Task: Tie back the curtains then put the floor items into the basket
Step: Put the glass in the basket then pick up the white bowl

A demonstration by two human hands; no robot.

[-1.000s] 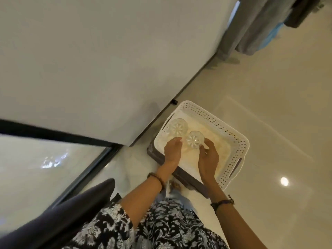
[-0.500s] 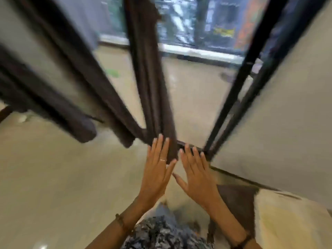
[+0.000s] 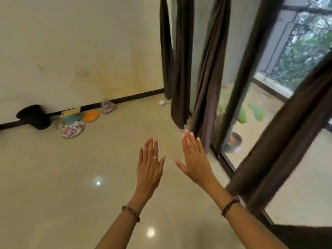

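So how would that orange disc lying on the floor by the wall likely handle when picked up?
The orange disc looks thin and flat, so probably light. It lies flush on glossy floor tiles, so it may slide and need an edge pinch. Whether it is stiff or floppy cannot be told.

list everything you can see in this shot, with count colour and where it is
curtains: three hanging panels plus one blurred at right, dark brown, along the glass door
black hat: one, on the floor by the left wall
orange disc: one, on the floor by the skirting
teal disc: one, left of the orange one
floral items: two, pink and white, near the discs
small white object: one, by the corner curtain
pot: one, dark, outside the glass
left hand: flat, holds nothing, wears a ring
right hand: flat, holds nothing
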